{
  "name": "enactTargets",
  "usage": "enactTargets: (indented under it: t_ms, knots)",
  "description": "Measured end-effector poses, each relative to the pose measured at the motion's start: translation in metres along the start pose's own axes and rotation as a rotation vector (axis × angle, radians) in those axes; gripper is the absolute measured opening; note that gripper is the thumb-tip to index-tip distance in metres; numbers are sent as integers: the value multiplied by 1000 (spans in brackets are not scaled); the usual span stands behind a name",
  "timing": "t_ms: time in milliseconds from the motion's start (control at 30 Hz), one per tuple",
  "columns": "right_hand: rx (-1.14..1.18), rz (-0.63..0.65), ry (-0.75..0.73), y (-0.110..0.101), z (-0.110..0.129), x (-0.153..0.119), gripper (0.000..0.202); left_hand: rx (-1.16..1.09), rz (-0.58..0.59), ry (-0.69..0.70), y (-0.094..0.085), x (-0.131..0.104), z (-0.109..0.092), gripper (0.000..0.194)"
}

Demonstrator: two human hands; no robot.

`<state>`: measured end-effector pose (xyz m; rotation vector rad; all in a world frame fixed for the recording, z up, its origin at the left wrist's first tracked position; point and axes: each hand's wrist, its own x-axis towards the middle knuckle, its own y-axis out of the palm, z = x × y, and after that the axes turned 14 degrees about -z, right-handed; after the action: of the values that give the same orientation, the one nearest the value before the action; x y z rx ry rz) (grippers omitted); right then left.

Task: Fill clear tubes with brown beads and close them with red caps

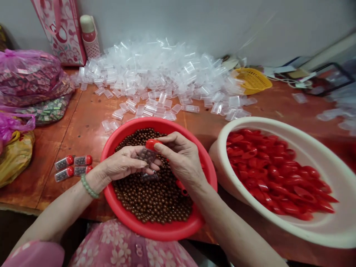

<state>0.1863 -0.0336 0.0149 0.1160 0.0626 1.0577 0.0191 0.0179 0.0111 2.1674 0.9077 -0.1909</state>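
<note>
1. Head view: 2 bare hands are working above the red basin (172, 234), where brown beads (155, 204) are lying loose; this position is presumably letting any dropped bead fall back inside.
2. The left hand (124, 160) is pinching a bead-filled clear container (148, 156) between thumb and fingers, over the far half of the basin. This hold is apparently steadying the container's body while leaving its far end exposed.
3. The right hand (182, 157) is pinching a red cap (151, 144) between thumb and fingertips at that exposed end. How fully the cap is sitting on the container cannot be told.
4. A second container (150, 175) is showing just below the left fingers; whether it is being held or is resting on the beads cannot be told.
5. Left of the red basin, 4 capped containers (63, 174) are lying in 2 rows on the table (80, 135), red ends facing right, probably for separation from loose parts.
6. Right of the red basin, a white basin (340, 228) is holding red pieces (278, 178), likely within right-hand reach.
7. On the far side, a pile of clear containers (155, 72) is spreading along the wall, seemingly serving as stock.
</note>
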Motion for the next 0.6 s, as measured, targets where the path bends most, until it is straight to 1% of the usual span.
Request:
enactTargets:
  t_ms: [133,267,367,467,600]
  knots:
    - [-44,-29,-10,8,-1,-7,18,-39,31,-22,0,-1,2,32]
    - [-106,-125,-84,14,0,-11,18,-88,3,-20,-1,2,5,34]
    - [-140,-152,-96,18,0,-11,17,-124,-14,-50,-3,5,5,36]
    - [-180,-160,-80,22,2,-10,18,-156,-22,-61,-4,8,5,30]
    - [-188,-189,-102,29,3,-9,17,-175,-17,-36,-5,11,4,23]
